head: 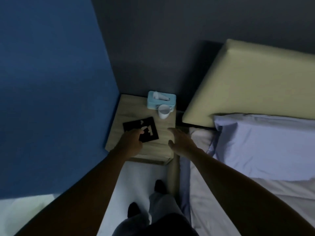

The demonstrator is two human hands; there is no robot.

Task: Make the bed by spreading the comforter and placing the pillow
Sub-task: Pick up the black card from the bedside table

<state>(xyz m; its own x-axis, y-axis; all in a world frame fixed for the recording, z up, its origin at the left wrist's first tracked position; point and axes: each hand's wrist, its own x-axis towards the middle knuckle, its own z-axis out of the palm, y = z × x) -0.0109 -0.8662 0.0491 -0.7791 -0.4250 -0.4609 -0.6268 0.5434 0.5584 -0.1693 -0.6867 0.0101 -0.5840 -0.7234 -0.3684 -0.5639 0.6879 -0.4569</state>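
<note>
A pale lilac pillow [265, 149] lies at the head of the bed, against the cream padded headboard [252, 79]. A white sheet or comforter [242, 206] covers the mattress below it. My left hand [131, 142] rests on a black square card [144, 129] on the bedside table, its fingers curled over the card's near edge. My right hand [180, 142] hovers flat and open above the table's right side, holding nothing. Both hands are left of the bed, apart from the pillow.
The wooden bedside table [163, 133] stands in the corner, bearing a light blue tissue box [161, 99] and a white mug [164, 112]. A blue wall [51, 82] is close on the left. My legs and dark socks stand on the pale floor [136, 181] beside the bed.
</note>
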